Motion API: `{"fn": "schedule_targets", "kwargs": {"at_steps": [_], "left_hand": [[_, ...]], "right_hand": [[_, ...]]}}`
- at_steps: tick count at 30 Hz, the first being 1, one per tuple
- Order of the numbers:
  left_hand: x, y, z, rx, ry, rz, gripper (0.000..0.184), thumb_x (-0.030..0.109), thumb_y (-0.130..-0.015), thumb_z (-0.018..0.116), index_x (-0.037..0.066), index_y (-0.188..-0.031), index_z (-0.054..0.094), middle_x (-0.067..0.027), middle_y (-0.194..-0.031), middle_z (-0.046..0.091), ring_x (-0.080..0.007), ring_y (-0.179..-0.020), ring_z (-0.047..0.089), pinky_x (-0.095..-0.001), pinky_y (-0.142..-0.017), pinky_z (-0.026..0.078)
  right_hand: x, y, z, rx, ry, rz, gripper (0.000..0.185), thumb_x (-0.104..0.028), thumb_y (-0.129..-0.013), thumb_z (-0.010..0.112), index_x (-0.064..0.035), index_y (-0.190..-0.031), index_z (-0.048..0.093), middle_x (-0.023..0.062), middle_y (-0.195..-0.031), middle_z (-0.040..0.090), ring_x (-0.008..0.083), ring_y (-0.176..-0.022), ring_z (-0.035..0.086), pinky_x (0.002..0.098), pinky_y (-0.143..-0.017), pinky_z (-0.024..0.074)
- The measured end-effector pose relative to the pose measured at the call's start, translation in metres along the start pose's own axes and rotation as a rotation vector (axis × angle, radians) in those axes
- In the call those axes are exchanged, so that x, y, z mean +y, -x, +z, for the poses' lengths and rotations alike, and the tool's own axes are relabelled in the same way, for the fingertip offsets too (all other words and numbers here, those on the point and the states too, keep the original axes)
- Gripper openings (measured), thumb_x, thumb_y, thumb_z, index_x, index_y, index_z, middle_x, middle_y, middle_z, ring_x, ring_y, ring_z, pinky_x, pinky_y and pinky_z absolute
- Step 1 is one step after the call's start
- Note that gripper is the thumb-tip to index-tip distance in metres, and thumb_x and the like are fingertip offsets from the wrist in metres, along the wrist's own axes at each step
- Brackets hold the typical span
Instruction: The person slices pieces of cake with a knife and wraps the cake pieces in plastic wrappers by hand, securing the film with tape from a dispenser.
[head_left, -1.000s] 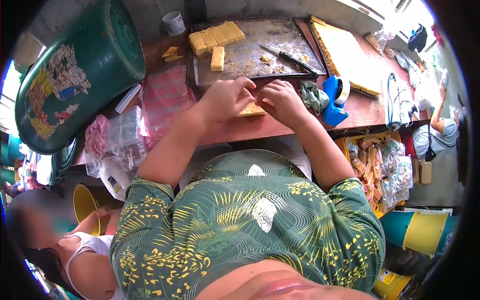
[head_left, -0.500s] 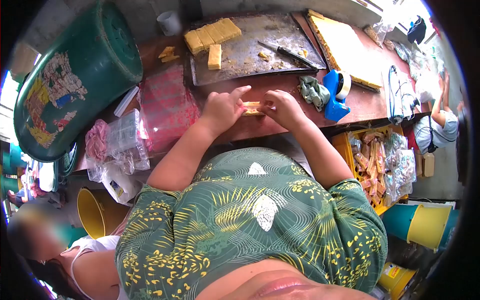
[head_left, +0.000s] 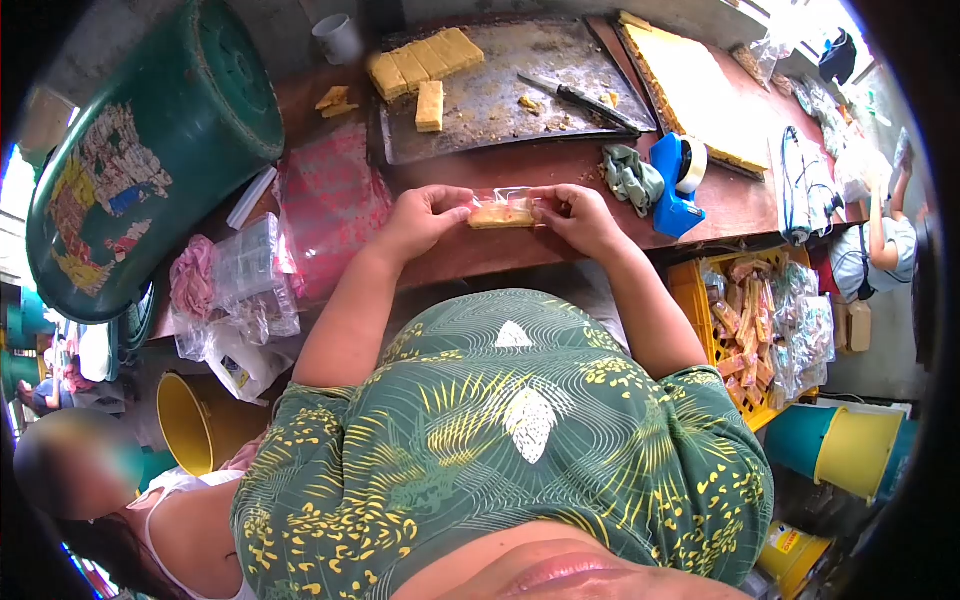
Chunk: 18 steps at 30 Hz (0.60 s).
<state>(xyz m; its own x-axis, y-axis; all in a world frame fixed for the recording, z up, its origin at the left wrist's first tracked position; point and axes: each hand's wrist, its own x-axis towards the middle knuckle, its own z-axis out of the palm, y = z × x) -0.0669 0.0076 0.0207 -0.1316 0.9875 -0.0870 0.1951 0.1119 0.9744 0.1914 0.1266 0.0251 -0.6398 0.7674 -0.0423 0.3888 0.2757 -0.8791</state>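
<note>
A pale yellow cake bar (head_left: 502,216) lies lengthwise between my hands near the table's front edge, with a clear plastic wrapper (head_left: 508,194) around it. My left hand (head_left: 430,217) pinches the wrapper's left end between thumb and finger. At the other end, my right hand (head_left: 580,217) is closed on the plastic in the same way. Beyond them is a dark baking tray (head_left: 500,105) holding several cut cake bars (head_left: 430,62) and a black-handled knife (head_left: 580,100). A blue tape dispenser (head_left: 675,190) stands right of my right hand, beside a crumpled grey-green cloth (head_left: 632,180).
A red-tinted plastic sheet (head_left: 330,215) lies left of my left arm, near a large green tub (head_left: 150,160). At far right is a slab of cake (head_left: 700,95). A yellow crate (head_left: 690,300) holds wrapped bars below the table. Another person (head_left: 190,530) is at lower left.
My hands have moved apart and turned, from fingers working over the bar to gripping the wrapper at both ends. The clear plastic now shows stretched above the bar.
</note>
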Motion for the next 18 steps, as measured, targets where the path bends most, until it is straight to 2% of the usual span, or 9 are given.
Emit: {"fn": "schedule_targets", "kwargs": {"at_steps": [2,5,8,11,14,17,18], "left_hand": [[0.01,0.004,0.003,0.091,-0.2,0.074,0.017,0.023,-0.091,0.078,0.011,-0.103,0.08,-0.0059,-0.104,0.076,-0.0198,-0.104,0.065,-0.0372,-0.097,0.049],[0.009,0.009,0.0,0.271,-0.864,0.34,0.016,0.029,-0.087,0.08,0.014,-0.093,0.081,-0.0046,-0.104,0.073,-0.0271,-0.111,0.061,-0.0452,-0.1,0.045],[0.002,0.012,-0.004,0.279,-0.879,0.301,0.018,0.035,-0.085,0.079,0.018,-0.088,0.081,-0.0005,-0.106,0.068,-0.0286,-0.118,0.055,-0.05,-0.102,0.04],[-0.008,0.013,-0.003,0.252,-0.889,0.196,0.02,0.036,-0.084,0.079,0.017,-0.087,0.079,-0.0005,-0.109,0.064,-0.0281,-0.12,0.053,-0.0502,-0.102,0.04],[-0.021,0.002,0.005,0.445,-0.916,0.213,0.019,0.033,-0.084,0.08,0.014,-0.084,0.078,-0.0025,-0.11,0.066,-0.0285,-0.116,0.055,-0.0445,-0.1,0.041],[0.005,0.006,0.0,0.115,-0.863,0.168,0.014,0.027,-0.085,0.076,0.015,-0.091,0.078,-0.0011,-0.11,0.067,-0.0263,-0.115,0.057,-0.0448,-0.098,0.041],[0.009,0.008,0.0,0.082,-0.927,0.186,0.012,0.026,-0.086,0.075,0.016,-0.092,0.078,-0.0004,-0.109,0.068,-0.0255,-0.114,0.057,-0.0451,-0.096,0.041]], "right_hand": [[0.013,-0.005,0.001,0.018,0.036,-0.013,0.022,-0.014,-0.088,0.082,-0.0032,-0.106,0.078,0.0044,-0.087,0.071,0.0108,-0.072,0.062,0.0288,-0.065,0.0524],[0.023,-0.005,-0.001,0.147,0.267,-0.322,0.02,-0.026,-0.084,0.083,-0.0084,-0.093,0.079,0.01,-0.09,0.071,0.026,-0.088,0.067,0.0379,-0.08,0.0553],[0.029,-0.003,-0.01,0.178,0.554,-0.352,0.025,-0.035,-0.082,0.083,-0.011,-0.089,0.078,0.0087,-0.092,0.069,0.0315,-0.094,0.063,0.0426,-0.084,0.0531],[0.037,-0.006,-0.012,0.131,0.631,-0.294,0.029,-0.04,-0.082,0.082,-0.0115,-0.087,0.078,0.0072,-0.096,0.067,0.0309,-0.099,0.062,0.0458,-0.087,0.051],[0.018,-0.007,-0.007,0.251,0.689,-0.204,0.022,-0.029,-0.08,0.085,-0.0097,-0.087,0.078,0.0059,-0.097,0.065,0.0311,-0.102,0.061,0.0456,-0.088,0.0502],[0.023,-0.004,-0.008,0.134,0.654,-0.382,0.013,-0.019,-0.083,0.078,-0.0152,-0.095,0.08,0.004,-0.105,0.066,0.0284,-0.108,0.06,0.0447,-0.094,0.0477],[0.022,-0.001,-0.007,0.123,0.699,-0.399,0.015,-0.016,-0.084,0.075,-0.0164,-0.098,0.08,0.0037,-0.107,0.066,0.0279,-0.11,0.059,0.0445,-0.096,0.0463]]}}
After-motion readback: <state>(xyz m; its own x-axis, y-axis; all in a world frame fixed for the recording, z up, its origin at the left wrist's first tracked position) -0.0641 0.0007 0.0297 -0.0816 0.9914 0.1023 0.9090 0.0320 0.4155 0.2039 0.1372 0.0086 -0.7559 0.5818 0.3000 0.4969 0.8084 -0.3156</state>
